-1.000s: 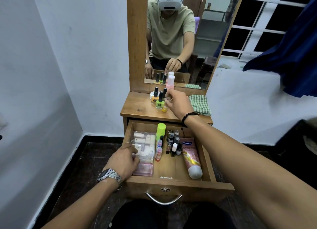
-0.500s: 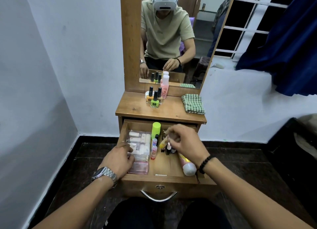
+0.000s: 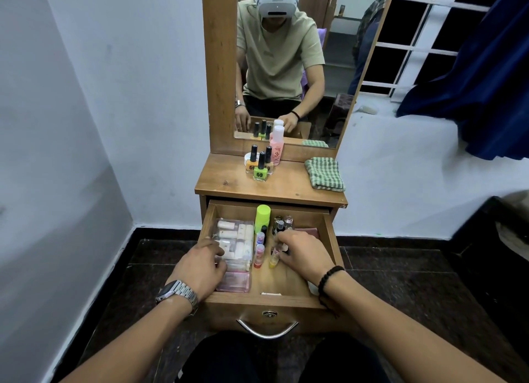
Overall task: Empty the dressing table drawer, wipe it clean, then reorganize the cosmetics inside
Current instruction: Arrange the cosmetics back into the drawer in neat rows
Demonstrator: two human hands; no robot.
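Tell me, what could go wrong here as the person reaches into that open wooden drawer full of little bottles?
1. The right hand pinches a small yellow-ended vial among crowded upright dark-capped bottles; lifting it might topple neighbours.
2. The nail polish bottles on the wooden tabletop stand tightly clustered; adding more could knock one over.
3. The left hand rests on the clear plastic organiser box; pressing might shift its contents.

Cloth [image 3: 325, 173] at 2 o'clock: green-white check. Nail polish [image 3: 260, 173] at 12: neon green, black cap. Bottle [image 3: 277, 147]: pink.
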